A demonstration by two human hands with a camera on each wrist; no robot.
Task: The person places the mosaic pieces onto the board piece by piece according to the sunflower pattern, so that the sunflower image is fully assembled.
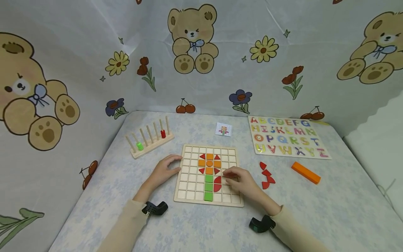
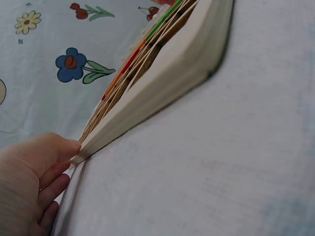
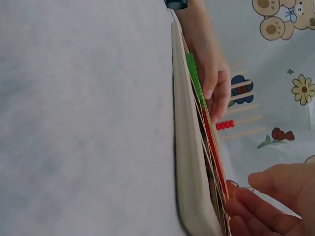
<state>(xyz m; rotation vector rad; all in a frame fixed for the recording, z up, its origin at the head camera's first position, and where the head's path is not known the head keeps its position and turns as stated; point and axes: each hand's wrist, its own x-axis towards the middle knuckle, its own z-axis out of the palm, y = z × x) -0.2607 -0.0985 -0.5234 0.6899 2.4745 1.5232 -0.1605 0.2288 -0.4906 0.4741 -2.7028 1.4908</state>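
A wooden grid board (image 1: 189, 185) with raised squares lies on the table. Several orange squares (image 1: 209, 156) surround an orange circle (image 1: 209, 163), with red triangles (image 1: 217, 157) at the corners. Below them runs a column of three green squares (image 1: 209, 187). Two red quarter-circles (image 1: 217, 188) sit right of the green column. My left hand (image 1: 164, 170) touches the board's left edge with thumb and fingertips. My right hand (image 1: 244, 180) is over the board's right part, beside the quarter-circles. Its thumb stands apart from bent fingers (image 3: 256, 209); I see nothing between them.
Several loose red quarter-circles (image 1: 266, 173) lie right of the board, near an orange bar (image 1: 306, 173). Behind are a picture card (image 1: 224, 129) and a letter board (image 1: 289, 137). A wooden peg rack (image 1: 152, 145) with green and red beads stands back left.
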